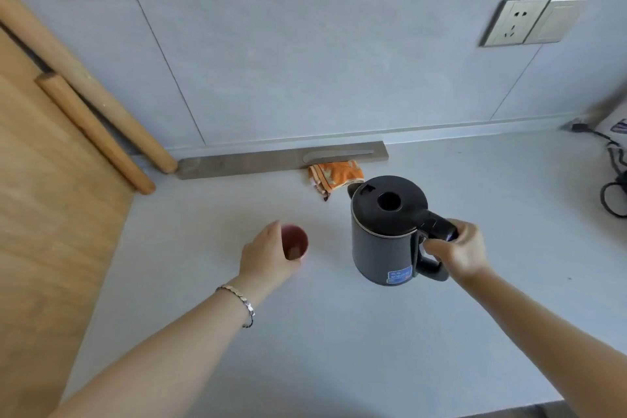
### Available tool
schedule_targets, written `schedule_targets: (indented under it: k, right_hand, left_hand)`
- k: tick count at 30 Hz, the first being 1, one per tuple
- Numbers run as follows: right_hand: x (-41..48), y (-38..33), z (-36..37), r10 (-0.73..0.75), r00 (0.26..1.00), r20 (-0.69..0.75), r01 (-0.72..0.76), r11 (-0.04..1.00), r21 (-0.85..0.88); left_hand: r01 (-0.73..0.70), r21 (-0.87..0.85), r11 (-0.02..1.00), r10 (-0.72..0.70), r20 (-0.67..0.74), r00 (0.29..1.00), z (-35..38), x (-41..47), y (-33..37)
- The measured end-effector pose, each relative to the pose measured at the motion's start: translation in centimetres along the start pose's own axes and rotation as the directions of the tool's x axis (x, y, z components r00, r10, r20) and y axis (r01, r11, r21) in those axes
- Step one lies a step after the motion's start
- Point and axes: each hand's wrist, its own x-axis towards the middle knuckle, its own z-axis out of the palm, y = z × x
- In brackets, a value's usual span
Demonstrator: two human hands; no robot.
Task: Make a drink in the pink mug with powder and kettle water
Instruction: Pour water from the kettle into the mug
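L hand (264, 253) wraps the pink mug (299, 238) from its left on the bench (339, 332), prob. to steady it for the pour. Brown powder (293, 251) is already in the bottom. R hand (458, 249) curls tight round the handle of the kettle (380, 248). It's upright w/ lid down, near the mug but apart, spout facing away, so it needs turning. No obstacle btwn the two. Beyond: orange cloth (336, 175), metal strip (254, 163) at the wall, socket (515, 22), cable (614, 187) far right.

An orange cloth (336, 175) is seen crumpled on the pale counter (305, 332), touching a grey metal strip (237, 163) laid along the wall. Two wooden rods (91, 122) are leaned at the left beside a wooden board (44, 214). A wall socket (519, 22) is mounted upper right; a black cable (614, 180) is coiled below it.
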Motion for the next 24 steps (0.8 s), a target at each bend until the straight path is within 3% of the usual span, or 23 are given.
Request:
schedule_targets:
  k: [4,12,18,24]
  right_hand:
    - [0.7,-1.1,0.7,-0.053,0.991,0.119,0.069,0.988,-0.139]
    - [1.8,-2.0,2.7,-0.011,0.961,0.276,0.125,0.907,-0.402]
    - [1.6,-2.7,3.1,-0.002,0.951,0.31,0.171,0.838,-0.518]
    - [1.4,-3.6,2.6,-0.015,0.953,0.303,0.181,0.829,-0.528]
  left_hand:
    - [0.005,-0.008,1.0,-0.005,0.001,1.0,-0.2,-0.2,0.2]
    - [0.028,-0.088,0.996,-0.031,-0.024,0.999,-0.4,0.0,-0.2]
    - [0.007,-0.117,0.993,-0.013,-0.053,0.999,-0.3,-0.2,-0.4]
    - [-0.012,-0.118,0.993,0.006,-0.051,0.999,-0.2,-0.1,-0.6]
